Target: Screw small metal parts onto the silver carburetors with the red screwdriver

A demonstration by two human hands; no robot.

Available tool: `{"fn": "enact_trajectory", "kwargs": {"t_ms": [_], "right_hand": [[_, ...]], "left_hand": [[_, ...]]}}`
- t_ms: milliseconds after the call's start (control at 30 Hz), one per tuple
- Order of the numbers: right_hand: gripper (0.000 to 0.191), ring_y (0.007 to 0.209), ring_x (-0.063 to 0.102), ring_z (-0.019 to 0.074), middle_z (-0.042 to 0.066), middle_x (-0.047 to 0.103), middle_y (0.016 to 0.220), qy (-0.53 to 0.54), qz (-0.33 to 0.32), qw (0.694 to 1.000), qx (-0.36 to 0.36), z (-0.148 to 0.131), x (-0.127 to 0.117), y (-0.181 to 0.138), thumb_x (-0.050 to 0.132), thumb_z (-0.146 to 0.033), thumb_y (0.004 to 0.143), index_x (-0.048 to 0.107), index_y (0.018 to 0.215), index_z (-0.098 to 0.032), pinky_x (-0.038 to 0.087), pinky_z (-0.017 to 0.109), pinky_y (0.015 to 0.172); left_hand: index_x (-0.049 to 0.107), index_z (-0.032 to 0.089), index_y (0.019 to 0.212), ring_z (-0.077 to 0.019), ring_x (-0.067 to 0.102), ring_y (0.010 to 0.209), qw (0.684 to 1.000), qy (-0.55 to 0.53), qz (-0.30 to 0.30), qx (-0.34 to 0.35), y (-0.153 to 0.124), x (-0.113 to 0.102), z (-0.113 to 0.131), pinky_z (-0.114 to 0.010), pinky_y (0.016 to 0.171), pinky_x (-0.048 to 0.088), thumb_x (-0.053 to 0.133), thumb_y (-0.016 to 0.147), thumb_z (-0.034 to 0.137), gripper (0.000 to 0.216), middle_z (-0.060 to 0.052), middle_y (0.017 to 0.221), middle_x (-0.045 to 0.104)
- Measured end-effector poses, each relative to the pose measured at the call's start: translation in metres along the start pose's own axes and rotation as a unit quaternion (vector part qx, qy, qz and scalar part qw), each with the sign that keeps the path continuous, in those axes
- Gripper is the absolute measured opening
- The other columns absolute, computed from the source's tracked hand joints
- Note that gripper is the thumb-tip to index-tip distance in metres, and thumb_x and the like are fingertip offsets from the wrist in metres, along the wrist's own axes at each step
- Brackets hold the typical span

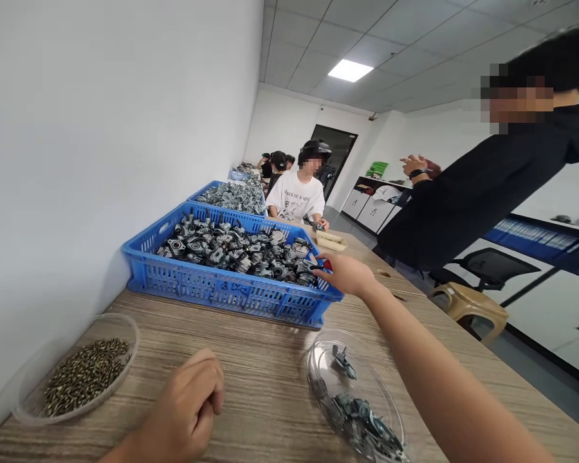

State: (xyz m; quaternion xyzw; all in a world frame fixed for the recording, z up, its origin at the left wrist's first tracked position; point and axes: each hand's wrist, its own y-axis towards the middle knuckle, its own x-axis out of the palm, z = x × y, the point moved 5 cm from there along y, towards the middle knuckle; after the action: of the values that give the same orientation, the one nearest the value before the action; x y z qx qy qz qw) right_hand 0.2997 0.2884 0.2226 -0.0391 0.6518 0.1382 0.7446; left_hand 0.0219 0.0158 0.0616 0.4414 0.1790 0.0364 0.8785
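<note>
Metal parts look silvery-grey, perhaps partly black

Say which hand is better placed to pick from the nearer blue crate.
Probably the right hand, at the rim of the nearer crate; the left hand is curled farther back.

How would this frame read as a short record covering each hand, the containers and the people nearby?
Left hand: loosely curled over the wooden table; anything inside is hidden
Right hand: at the right rim of the blue basket, a red item beside it; grip unclear
Basket contents: piled metal parts
Left container: clear bowl, small brass-coloured pieces
Right container: clear dish, grey pieces
People nearby: seated person in white; standing person in black
</note>
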Motion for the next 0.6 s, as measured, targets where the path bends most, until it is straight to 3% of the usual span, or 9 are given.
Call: {"fn": "enact_trajectory", "kwargs": {"t_ms": [100, 200, 433, 600], "right_hand": [[0.037, 0.117, 0.073, 0.0278, 0.011, 0.069, 0.14, -0.05, -0.049, 0.998, -0.01, -0.012, 0.009, 0.028, 0.072, -0.038, 0.107, 0.067, 0.138, -0.019, 0.064, 0.05, 0.098], [0.037, 0.117, 0.073, 0.0279, 0.011, 0.069, 0.14, -0.084, -0.06, 0.994, -0.021, -0.017, 0.016, 0.036, 0.073, -0.038, 0.107, 0.067, 0.138, -0.019, 0.064, 0.05, 0.098], [0.035, 0.116, 0.073, 0.0271, 0.011, 0.07, 0.139, -0.121, -0.042, 0.991, -0.035, -0.027, 0.023, 0.025, 0.071, -0.039, 0.108, 0.068, 0.138, -0.02, 0.064, 0.049, 0.098], [0.034, 0.112, 0.074, 0.0255, 0.01, 0.071, 0.135, -0.114, -0.003, 0.993, -0.011, -0.029, 0.007, 0.012, 0.071, -0.04, 0.108, 0.068, 0.135, -0.019, 0.064, 0.047, 0.096]], "left_hand": [[0.044, 0.024, 0.083, -0.02, 0.052, 0.072, 1.0, 0.006, -0.002, 0.024, 0.006, -0.005, 0.006, -0.032, 0.063, 0.036, 0.041, 0.078, -0.01, 0.035, 0.0, 0.071, 0.052], [0.045, 0.024, 0.083, -0.0202, 0.052, 0.072, 0.999, 0.022, 0.001, 0.042, 0.013, -0.01, 0.013, -0.032, 0.063, 0.037, 0.041, 0.077, -0.011, 0.035, -0.001, 0.072, 0.054], [0.044, 0.024, 0.086, -0.0218, 0.052, 0.076, 0.998, 0.035, -0.023, 0.043, 0.016, -0.006, 0.019, -0.033, 0.065, 0.039, 0.044, 0.077, -0.008, 0.033, -0.002, 0.075, 0.055], [0.042, 0.025, 0.089, -0.0232, 0.051, 0.08, 0.998, 0.053, -0.02, 0.013, 0.017, -0.01, 0.015, -0.034, 0.069, 0.038, 0.046, 0.074, -0.008, 0.036, -0.002, 0.08, 0.054]]}}
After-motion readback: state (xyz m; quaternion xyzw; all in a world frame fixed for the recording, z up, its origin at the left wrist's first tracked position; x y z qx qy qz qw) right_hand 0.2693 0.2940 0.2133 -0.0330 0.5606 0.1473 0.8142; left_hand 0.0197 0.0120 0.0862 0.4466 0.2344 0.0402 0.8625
